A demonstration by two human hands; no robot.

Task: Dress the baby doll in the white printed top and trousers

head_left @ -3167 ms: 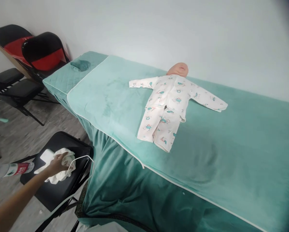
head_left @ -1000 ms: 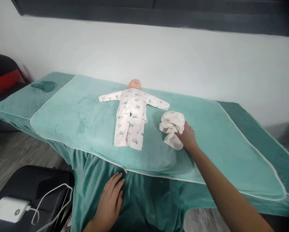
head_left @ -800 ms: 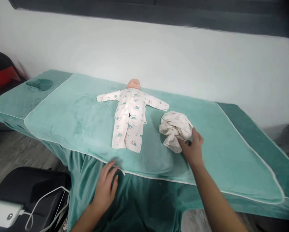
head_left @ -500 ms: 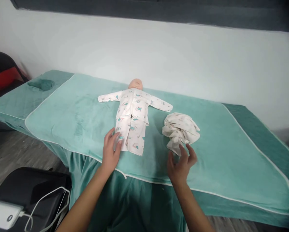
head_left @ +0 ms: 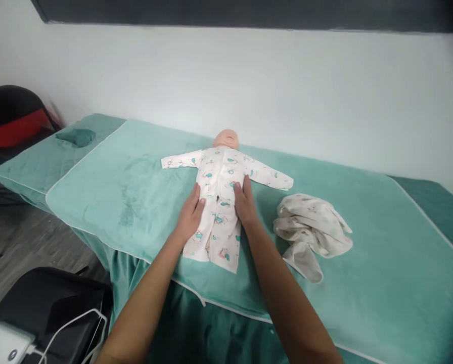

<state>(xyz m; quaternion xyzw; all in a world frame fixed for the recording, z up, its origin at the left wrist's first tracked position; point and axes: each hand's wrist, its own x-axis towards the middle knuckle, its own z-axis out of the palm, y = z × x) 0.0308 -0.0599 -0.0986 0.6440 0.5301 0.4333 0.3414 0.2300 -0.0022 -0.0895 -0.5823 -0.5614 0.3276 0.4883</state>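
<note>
A baby doll (head_left: 226, 138) lies on its back, dressed in a white printed top (head_left: 221, 167) and matching trousers (head_left: 223, 230). Its sleeves stretch out to both sides. My left hand (head_left: 191, 212) rests along the left side of the doll's waist, fingers fairly straight and thumb apart. On the opposite side my right hand (head_left: 245, 199) touches the top's edge, its thumb and fingers extended. The hands flank the body; their undersides are hidden. A crumpled white printed cloth (head_left: 313, 225) lies right of my right forearm.
The doll lies on a long bed with a green cover (head_left: 108, 187). A face hole (head_left: 76, 137) is at its left end. A black chair (head_left: 52, 303) carries a white power bank (head_left: 8, 344) with a cable. Another chair (head_left: 16, 116) stands far left, by the white wall.
Both hands have moved up and inward to the doll's waist. My right hand has left the crumpled cloth's side. The view has shifted slightly.
</note>
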